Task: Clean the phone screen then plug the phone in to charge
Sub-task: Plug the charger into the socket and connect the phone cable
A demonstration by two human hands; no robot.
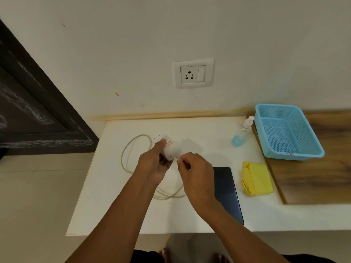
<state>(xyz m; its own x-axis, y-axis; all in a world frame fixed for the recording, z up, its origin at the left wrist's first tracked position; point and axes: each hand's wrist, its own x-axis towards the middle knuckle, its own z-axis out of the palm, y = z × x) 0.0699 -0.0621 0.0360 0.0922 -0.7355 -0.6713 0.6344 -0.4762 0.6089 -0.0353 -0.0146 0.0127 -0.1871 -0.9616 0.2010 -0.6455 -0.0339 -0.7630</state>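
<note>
Here, the left hand gripped a white charger adapter, lifted off the white table and tilted, with the thumb laid along its upper face beside a small red-edged label. The right hand was pinched closed on the white cable plug, whose tip stood just beside the adapter's lower corner; whether plug and adapter touched could not be told.

Taking the adapter as landmark: the pale cable looped on the table to its left and ran back toward the viewer beneath both wrists. The phone, dark and lying flat on the table, was nearer the viewer and to the right of the adapter, its left edge hidden behind the right hand and forearm. Further right of the phone lay a folded yellow cloth. A clear spray bottle holding blue liquid stood upright to the right of the adapter, near the wall. Beyond the bottle, a blue mesh basket sat on a wooden board that overlapped the table's right end.

Above and slightly right of the adapter, a white wall socket with a rocker switch was fixed to the wall; nothing was plugged into it. Far left of the adapter, a dark framed panel leaned along the wall.
</note>
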